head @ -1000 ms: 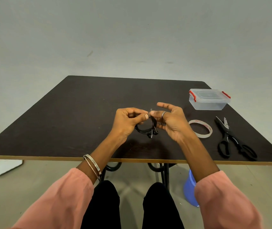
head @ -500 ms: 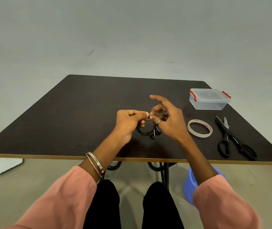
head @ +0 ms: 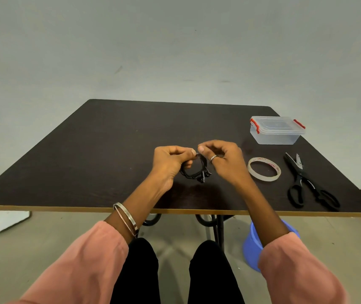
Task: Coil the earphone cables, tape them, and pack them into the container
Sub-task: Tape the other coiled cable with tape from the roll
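Above the middle of the dark surface (head: 113, 137), one coiled black earphone cable (head: 193, 173) is held clear of the top between two hands. Left hand (head: 170, 160) pinches the upper edge of the coil, thumb against curled fingers. Right hand (head: 223, 159), wearing one ring (head: 214, 157), pinches the same upper edge from the other side; its grip is narrow, fingertips nearly meeting those of the left. Whether a tape piece sits under the fingertips cannot be told.

To the right, well apart from the coil, lie three items: one roll of clear tape (head: 264, 168) flat on the surface, one pair of black scissors (head: 306, 183) just beside it with blades slightly parted, and one clear container (head: 276, 130) beyond them, lid on, with two red latches. Nothing lies between the hands and these items.

Two bangles (head: 125, 217) circle the left wrist. One blue bucket (head: 250, 244) stands on the floor under the near edge.
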Available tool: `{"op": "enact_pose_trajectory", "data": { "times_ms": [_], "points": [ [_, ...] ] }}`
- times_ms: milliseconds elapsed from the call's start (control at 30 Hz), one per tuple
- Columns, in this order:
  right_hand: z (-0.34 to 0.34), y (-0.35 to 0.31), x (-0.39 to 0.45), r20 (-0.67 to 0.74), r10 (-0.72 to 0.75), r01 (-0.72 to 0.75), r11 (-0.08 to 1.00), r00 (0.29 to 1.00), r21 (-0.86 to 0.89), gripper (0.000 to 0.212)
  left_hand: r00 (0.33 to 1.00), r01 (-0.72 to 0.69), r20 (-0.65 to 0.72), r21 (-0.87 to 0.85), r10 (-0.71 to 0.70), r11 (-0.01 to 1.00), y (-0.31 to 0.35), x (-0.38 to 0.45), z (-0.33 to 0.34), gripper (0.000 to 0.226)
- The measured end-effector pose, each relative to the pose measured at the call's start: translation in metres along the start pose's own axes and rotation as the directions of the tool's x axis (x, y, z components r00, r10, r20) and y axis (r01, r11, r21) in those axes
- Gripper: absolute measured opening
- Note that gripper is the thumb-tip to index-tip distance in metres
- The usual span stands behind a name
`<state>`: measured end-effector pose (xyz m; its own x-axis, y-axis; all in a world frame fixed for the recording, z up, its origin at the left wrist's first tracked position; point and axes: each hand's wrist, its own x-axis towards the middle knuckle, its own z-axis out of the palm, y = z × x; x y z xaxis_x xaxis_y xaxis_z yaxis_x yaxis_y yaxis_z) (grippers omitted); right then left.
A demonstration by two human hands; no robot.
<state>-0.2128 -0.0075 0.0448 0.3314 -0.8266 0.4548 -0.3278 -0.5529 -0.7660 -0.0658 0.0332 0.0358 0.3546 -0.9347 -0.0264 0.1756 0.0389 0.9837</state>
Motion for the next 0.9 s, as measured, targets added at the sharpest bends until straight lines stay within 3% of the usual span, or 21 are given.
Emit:
{"op": "enact_pose_trajectory", "data": {
  "times_ms": [100, 200, 300, 400, 500, 633, 767, 833, 900],
  "points": [
    [0.002, 0.004, 0.003, 0.120, 0.075, -0.084, 0.994, 0.990, 0.069, 0.014, 1.000, -0.012, 0.008, 0.010, 0.012, 1.000, 0.001, -0.001, -0.003, 0.005],
    [0.000, 0.004, 0.002, 0.125, 0.029, -0.028, 1.000, 0.992, -0.003, 0.020, 1.000, -0.001, 0.025, -0.005, 0.001, 1.000, 0.002, -0.001, -0.006, 0.004],
    [0.001, 0.005, 0.001, 0.129, -0.146, 0.175, 0.952, 0.981, -0.252, 0.021, 0.997, 0.040, 0.059, 0.010, -0.040, 0.999, 0.002, 0.000, -0.006, 0.008],
    [0.005, 0.008, 0.001, 0.215, -0.269, 0.343, 0.781, 0.939, -0.522, 0.028, 0.993, 0.073, 0.092, 0.057, -0.078, 0.996, 0.001, -0.002, -0.003, 0.012],
    [0.011, 0.010, -0.003, 0.261, -0.289, 0.389, 0.719, 0.921, -0.576, 0.033, 0.989, 0.100, 0.103, 0.056, -0.105, 0.993, 0.001, -0.002, 0.000, 0.015],
    [0.009, 0.007, -0.002, 0.211, -0.092, 0.183, 0.865, 0.973, -0.467, 0.057, 0.986, 0.136, 0.096, 0.041, -0.140, 0.990, 0.000, 0.000, -0.004, 0.017],
    [0.003, 0.003, 0.002, 0.145, 0.215, -0.199, 0.973, 0.966, -0.117, 0.062, 0.988, 0.138, 0.072, -0.021, -0.137, 0.990, -0.001, 0.003, -0.009, 0.015],
    [0.001, 0.003, 0.002, 0.106, 0.340, -0.348, 0.935, 0.934, 0.066, 0.055, 0.992, 0.104, 0.057, 0.084, -0.109, 0.991, -0.003, 0.005, -0.012, 0.014],
    [0.003, 0.005, 0.002, 0.064, 0.413, -0.418, 0.900, 0.908, 0.120, 0.044, 1.000, -0.007, 0.030, 0.336, -0.003, 0.942, -0.006, 0.010, -0.015, 0.008]
  ]
}}
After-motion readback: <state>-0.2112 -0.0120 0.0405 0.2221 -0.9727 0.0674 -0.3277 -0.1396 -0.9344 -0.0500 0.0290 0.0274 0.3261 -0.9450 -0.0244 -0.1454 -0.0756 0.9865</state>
